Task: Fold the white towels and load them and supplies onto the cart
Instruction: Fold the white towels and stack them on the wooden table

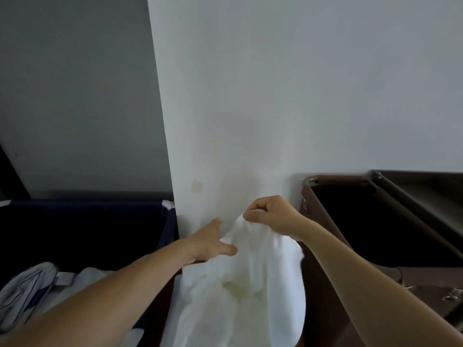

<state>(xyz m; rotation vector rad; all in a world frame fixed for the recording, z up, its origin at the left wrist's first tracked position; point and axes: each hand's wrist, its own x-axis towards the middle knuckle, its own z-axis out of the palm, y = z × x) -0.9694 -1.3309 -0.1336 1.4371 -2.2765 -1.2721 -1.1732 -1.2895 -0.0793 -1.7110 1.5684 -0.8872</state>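
White towel (pixel 240 291) hangs unfolded: your right hand (pixel 273 216) pinches its top edge; your left hand (pixel 209 244) touches it, grip wide. Folding and loading the cart (pixel 335 179) appear not yet done.

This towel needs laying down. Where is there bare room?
The cart top, far right beyond the dark bag, looks bare where it shows. The bag's mouth is open; its depth is too dark to judge. The blue bin is crowded at its near end with striped linen. Between bin and bag, the white towel, left hand and right hand fill the gap.
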